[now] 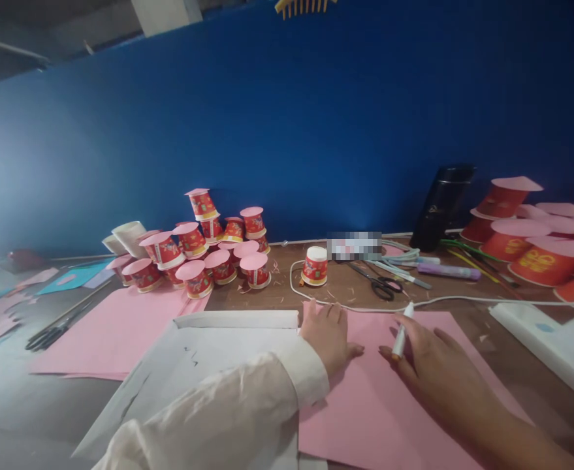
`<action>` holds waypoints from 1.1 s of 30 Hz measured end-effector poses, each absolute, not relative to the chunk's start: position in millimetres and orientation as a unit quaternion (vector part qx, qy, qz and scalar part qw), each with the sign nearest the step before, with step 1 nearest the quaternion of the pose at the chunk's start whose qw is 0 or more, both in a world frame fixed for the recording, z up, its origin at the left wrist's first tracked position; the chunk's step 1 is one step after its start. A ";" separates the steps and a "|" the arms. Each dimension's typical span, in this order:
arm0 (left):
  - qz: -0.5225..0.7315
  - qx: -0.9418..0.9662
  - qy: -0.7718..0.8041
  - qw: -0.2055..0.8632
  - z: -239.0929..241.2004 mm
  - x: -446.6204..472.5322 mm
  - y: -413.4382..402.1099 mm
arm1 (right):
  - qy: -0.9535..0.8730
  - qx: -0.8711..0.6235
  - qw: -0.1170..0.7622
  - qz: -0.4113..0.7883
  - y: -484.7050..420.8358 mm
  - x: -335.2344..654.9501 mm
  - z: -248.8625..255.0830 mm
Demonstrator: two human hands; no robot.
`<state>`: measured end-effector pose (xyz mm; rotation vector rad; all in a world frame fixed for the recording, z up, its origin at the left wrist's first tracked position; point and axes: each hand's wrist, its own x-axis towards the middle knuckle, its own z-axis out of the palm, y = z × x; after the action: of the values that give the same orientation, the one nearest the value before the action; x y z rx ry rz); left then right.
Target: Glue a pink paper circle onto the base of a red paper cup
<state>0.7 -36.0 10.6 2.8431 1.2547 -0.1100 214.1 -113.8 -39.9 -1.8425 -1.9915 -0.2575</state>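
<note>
My left hand (330, 336) lies flat with its fingers spread on a pink paper sheet (375, 405) in front of me. My right hand (431, 365) rests on the same sheet and grips a white marker (402, 331), tip down on the paper. A single upturned red paper cup (315, 266) stands just beyond the sheet. Black scissors (382, 284) lie to its right. A white cable (463, 301) runs across the table past the sheet's far edge.
A pile of red cups capped with pink discs (203, 251) sits at the back left. More capped cups (526, 245) fill the back right beside a black bottle (441, 205). Pens (448, 270), white folded paper (208, 352), another pink sheet (115, 329) and second scissors (46, 336) lie around.
</note>
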 end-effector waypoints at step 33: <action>0.075 0.841 0.536 -0.012 -6.0 -90.1 -30.6 | -0.729 -0.657 0.185 -0.050 -85.9 268.2 -23.8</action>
<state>-90.1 -30.6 -6.0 2.6617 1.6983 0.2362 268.2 -85.9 -23.8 -1.8506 -2.0554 -0.1420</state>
